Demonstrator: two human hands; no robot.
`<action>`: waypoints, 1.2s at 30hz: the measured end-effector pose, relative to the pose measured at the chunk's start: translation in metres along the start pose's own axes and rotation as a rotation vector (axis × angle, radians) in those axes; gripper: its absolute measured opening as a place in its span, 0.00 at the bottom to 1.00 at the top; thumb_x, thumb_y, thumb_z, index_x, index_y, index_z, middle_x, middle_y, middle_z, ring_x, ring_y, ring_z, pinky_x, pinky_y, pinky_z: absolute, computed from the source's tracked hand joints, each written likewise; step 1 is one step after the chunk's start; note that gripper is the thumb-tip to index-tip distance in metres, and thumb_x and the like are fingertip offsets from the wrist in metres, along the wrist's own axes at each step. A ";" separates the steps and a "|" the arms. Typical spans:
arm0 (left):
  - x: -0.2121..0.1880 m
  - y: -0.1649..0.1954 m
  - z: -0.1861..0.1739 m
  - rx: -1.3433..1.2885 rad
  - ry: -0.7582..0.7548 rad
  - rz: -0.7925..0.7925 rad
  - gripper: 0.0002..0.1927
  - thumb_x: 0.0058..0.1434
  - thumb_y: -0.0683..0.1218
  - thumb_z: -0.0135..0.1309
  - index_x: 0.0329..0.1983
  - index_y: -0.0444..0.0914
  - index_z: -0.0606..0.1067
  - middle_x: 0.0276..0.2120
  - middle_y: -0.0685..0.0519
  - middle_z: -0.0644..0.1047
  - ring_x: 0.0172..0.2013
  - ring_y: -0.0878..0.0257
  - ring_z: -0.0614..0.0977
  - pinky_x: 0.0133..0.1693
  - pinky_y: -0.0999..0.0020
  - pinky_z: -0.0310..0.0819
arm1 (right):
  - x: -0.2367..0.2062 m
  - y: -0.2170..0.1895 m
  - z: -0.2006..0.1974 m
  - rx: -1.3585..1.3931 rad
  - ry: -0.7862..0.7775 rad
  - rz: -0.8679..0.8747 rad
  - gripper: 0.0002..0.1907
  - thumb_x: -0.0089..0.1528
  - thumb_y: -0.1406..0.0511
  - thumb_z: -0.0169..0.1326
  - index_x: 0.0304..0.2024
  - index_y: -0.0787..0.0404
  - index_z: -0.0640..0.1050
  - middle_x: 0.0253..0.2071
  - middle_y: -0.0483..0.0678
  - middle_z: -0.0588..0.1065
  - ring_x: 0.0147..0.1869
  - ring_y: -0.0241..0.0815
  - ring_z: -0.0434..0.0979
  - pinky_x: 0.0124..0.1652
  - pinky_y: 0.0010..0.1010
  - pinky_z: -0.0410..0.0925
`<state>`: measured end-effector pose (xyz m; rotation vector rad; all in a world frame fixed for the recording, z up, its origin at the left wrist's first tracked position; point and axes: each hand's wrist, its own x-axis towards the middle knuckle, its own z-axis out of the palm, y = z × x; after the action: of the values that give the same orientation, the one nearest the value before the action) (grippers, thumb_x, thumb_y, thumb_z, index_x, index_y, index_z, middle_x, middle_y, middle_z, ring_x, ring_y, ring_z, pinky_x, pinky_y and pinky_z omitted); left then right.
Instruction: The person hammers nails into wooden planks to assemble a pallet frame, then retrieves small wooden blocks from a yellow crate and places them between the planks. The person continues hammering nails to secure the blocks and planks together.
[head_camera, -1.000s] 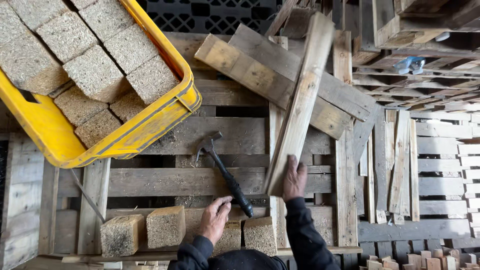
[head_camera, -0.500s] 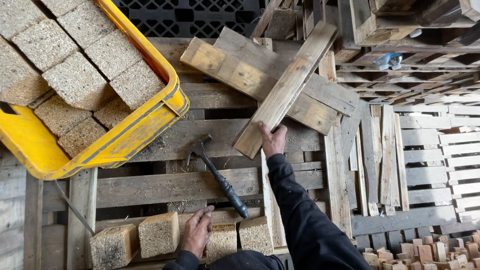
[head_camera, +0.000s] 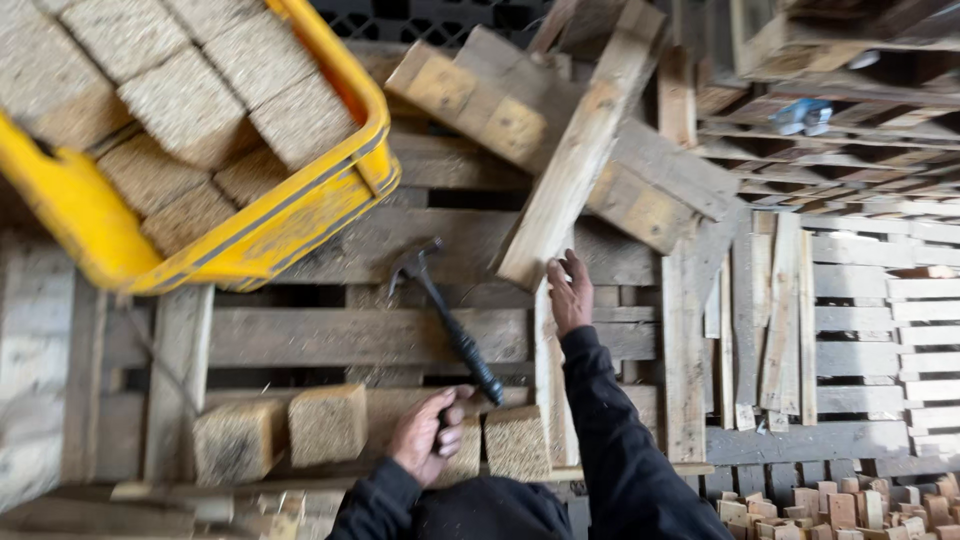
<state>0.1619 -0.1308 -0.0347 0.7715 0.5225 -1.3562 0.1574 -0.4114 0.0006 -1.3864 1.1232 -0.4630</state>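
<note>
My right hand (head_camera: 567, 296) reaches forward with fingers spread. Its fingertips sit at the lower end of a long pale plank (head_camera: 583, 150), which lies slanted over a heap of loose boards (head_camera: 480, 95). It does not grip the plank. My left hand (head_camera: 432, 436) is near my body with fingers curled, right beside the butt of a black claw hammer (head_camera: 446, 318). The hammer lies on the pallet slats (head_camera: 340, 335), and its handle does not run into my fist. Several pressed-wood blocks (head_camera: 326, 424) stand in a row by my left hand.
A yellow crate (head_camera: 290, 215) full of pressed-wood blocks sits at the upper left on the pallet. Stacked pallets (head_camera: 870, 150) fill the right side. Thin slats (head_camera: 790, 330) lean beside them, and a pile of small blocks (head_camera: 850, 505) lies at the lower right.
My right hand swung the long plank from upright to a slant over the board heap and let go of it. My left hand drew back, then returned to the hammer's handle end.
</note>
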 end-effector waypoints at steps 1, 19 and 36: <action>0.001 -0.003 -0.003 0.024 -0.021 -0.036 0.15 0.71 0.52 0.45 0.48 0.37 0.77 0.22 0.59 0.69 0.17 0.71 0.65 0.18 0.75 0.56 | -0.012 0.012 0.003 -0.027 0.006 -0.055 0.34 0.64 0.54 0.56 0.69 0.63 0.67 0.62 0.55 0.73 0.57 0.50 0.77 0.50 0.38 0.71; -0.117 0.035 -0.159 1.715 0.667 0.526 0.38 0.54 0.52 0.68 0.67 0.41 0.65 0.41 0.37 0.78 0.38 0.48 0.83 0.38 0.55 0.79 | -0.193 0.142 -0.063 -0.823 -0.249 -0.502 0.24 0.65 0.64 0.59 0.63 0.60 0.72 0.70 0.59 0.64 0.74 0.59 0.64 0.68 0.51 0.65; -0.066 0.137 -0.145 2.254 0.376 0.305 0.58 0.51 0.50 0.67 0.77 0.34 0.45 0.26 0.43 0.76 0.23 0.53 0.81 0.26 0.59 0.78 | -0.248 0.130 0.035 -1.105 -0.322 -0.291 0.55 0.39 0.73 0.66 0.68 0.49 0.61 0.68 0.63 0.53 0.70 0.69 0.57 0.67 0.51 0.61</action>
<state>0.3001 0.0259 -0.0554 2.7066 -1.2052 -0.9993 0.0312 -0.1626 -0.0393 -2.4918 0.9125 0.2599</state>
